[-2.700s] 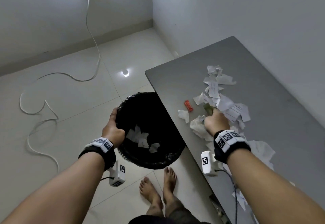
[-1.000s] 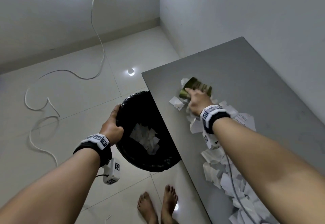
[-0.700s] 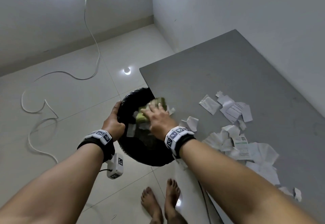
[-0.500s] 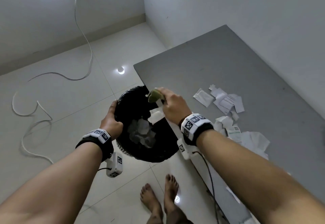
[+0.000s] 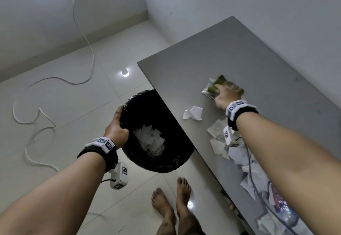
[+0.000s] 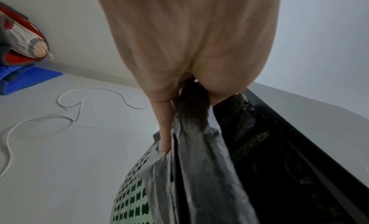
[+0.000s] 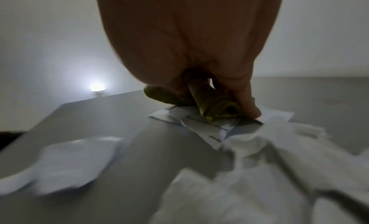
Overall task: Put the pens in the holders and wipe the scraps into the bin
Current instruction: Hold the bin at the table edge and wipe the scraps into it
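Observation:
My left hand (image 5: 116,126) grips the rim of the bin (image 5: 156,162), a green mesh basket (image 6: 131,194) lined with a black bag (image 6: 201,172), held tilted at the table's left edge. White paper scraps (image 5: 150,139) lie inside it. My right hand (image 5: 224,97) is far out on the grey table (image 5: 184,65) and holds a folded green cloth (image 5: 220,80) pressed down onto a flat paper scrap (image 7: 201,126). One crumpled scrap (image 5: 192,113) lies between hand and edge, and a heap of scraps (image 5: 238,153) lies under my forearm. No pens or holders are in view.
A white cable (image 5: 81,32) trails across the tiled floor from a wall socket. My bare feet (image 5: 173,198) stand beside the table. A blue and red bundle (image 6: 22,42) lies against the far wall. A wall borders the table's right side.
My right hand, with the cloth, swept scraps over the edge into the bin, then went back out across the table onto a far scrap. The left hand kept hold of the bin.

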